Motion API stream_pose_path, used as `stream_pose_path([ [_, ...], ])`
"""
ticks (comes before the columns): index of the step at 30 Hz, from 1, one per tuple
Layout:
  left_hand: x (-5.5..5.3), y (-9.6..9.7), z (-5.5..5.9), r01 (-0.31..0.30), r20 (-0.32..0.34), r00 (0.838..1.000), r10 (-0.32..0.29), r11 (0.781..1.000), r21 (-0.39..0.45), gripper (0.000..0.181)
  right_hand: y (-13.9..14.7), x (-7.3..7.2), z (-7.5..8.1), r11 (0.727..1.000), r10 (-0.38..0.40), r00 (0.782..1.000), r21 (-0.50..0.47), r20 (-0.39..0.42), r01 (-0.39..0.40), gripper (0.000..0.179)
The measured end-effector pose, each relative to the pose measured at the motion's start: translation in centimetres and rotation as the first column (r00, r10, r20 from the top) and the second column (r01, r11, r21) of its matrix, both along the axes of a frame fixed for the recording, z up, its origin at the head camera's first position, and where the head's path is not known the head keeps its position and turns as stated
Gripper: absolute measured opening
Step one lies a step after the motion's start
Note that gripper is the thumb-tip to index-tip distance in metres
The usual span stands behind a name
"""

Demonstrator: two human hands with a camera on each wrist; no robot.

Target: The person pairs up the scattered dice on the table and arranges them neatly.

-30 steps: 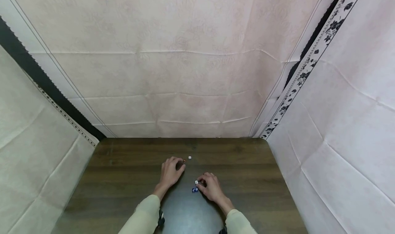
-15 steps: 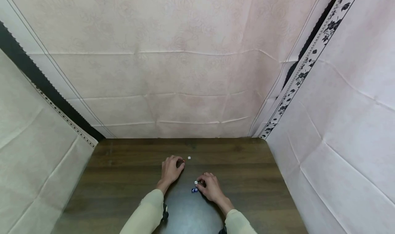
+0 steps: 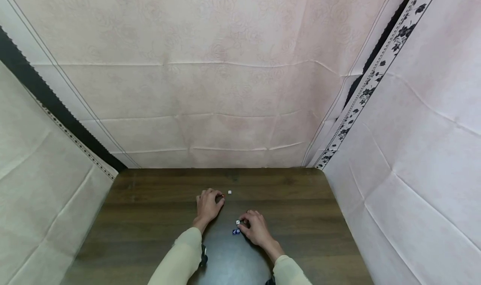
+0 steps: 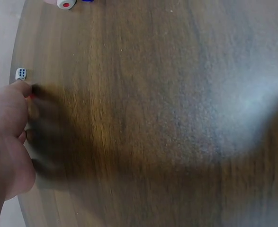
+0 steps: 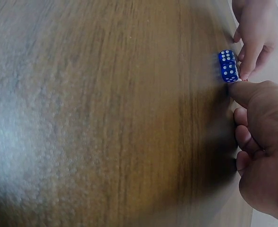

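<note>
My left hand [image 3: 207, 205] pinches a small red die [image 3: 223, 195] between thumb and fingertips; most of the die is hidden by the fingers. Just beyond those fingertips stands a white die [image 3: 229, 192], its blue pips showing in the left wrist view. My right hand [image 3: 255, 228] has thumb and index finger around another white die [image 3: 238, 222], which shows one large red pip in the left wrist view. Two blue dice [image 5: 228, 65] with white pips lie side by side, right at the right thumb tip. The other right fingers are curled under.
All the dice are on a brown wood-grain table [image 3: 158, 218] with a glossy reflection between the forearms. Pale cloth hangs behind the table [image 3: 240, 109] and along both sides. A patterned border [image 3: 347, 124] runs down the right cloth.
The left forearm has swung a little to the right, and the left hand has shifted slightly farther away. The right hand and the dice by it have stayed nearly still.
</note>
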State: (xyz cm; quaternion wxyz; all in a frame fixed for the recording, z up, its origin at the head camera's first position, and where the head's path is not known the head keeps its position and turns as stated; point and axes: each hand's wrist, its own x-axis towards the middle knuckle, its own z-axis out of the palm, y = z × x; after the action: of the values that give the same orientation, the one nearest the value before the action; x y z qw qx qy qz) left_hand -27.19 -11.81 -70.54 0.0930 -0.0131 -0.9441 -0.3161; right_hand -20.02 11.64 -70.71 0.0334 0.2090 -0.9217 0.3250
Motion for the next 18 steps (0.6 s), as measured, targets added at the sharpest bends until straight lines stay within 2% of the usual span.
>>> stream_pose_path([
  [18, -0.2, 0.39, -0.13, -0.024, -0.003, 1.0, 0.024, 1.0, -0.014, 0.014, 0.03, 0.17, 0.15, 1.0, -0.009, 1.0, 0.009, 0.028, 0.008, 0.013],
])
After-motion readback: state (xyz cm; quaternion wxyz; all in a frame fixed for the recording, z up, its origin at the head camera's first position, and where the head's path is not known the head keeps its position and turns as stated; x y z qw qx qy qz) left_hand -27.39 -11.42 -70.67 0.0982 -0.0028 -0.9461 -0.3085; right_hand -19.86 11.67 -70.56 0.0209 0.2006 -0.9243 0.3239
